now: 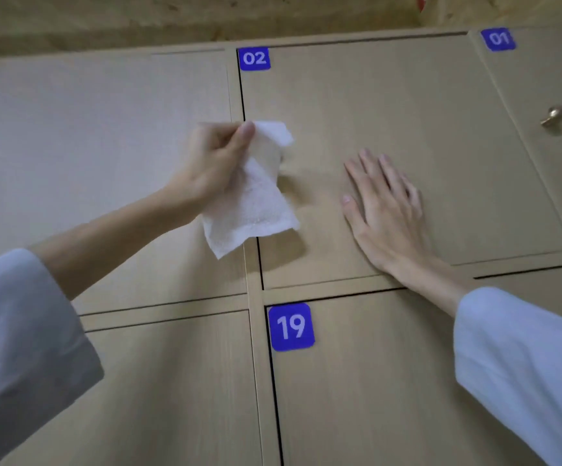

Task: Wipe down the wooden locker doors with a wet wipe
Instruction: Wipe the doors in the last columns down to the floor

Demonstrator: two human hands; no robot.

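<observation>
Pale wooden locker doors fill the view, each with a blue number tag. My left hand [215, 163] pinches a white wet wipe [252, 206] between thumb and fingers; the wipe hangs down over the seam between door 03 [98, 146] and door 02 [390, 105]. My right hand [383, 210] lies flat with straight fingers on door 02, to the right of the wipe. The wipe partly covers what may be door 02's knob.
Door 01 [548, 163] at the right carries a brass knob [554, 116]. Door 19 [373, 381] lies below door 02, and an untagged door sits at lower left. A rough board wall [205, 18] runs above the lockers.
</observation>
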